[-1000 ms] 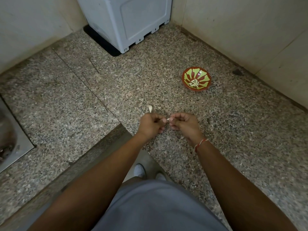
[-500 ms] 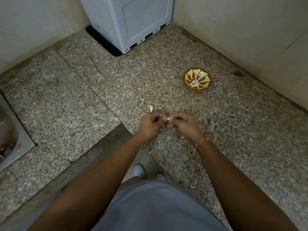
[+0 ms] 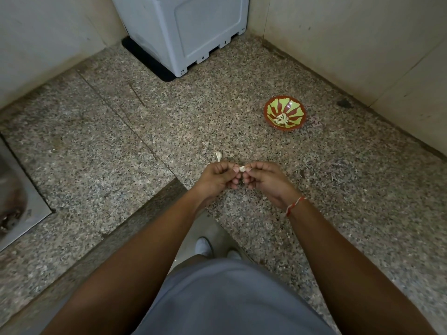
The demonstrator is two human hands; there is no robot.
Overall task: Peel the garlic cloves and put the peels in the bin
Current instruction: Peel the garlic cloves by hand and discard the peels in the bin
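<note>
A small white garlic clove (image 3: 242,168) is pinched between the fingertips of my left hand (image 3: 219,176) and my right hand (image 3: 263,178), both held together above the speckled granite counter (image 3: 145,122). Most of the clove is hidden by my fingers. A second garlic clove (image 3: 218,156) lies on the counter just beyond my left hand. Farther right stands a red and green bowl (image 3: 271,110) holding several pale garlic pieces (image 3: 281,118).
A light grey appliance (image 3: 183,30) stands at the back against the tiled walls. A steel sink (image 3: 14,197) is set into the counter at the left edge. The counter's inner corner edge runs below my hands, with my shoes (image 3: 204,246) on the floor beneath.
My hands stay together on the clove with only slight finger movement. The view has shifted a little.
</note>
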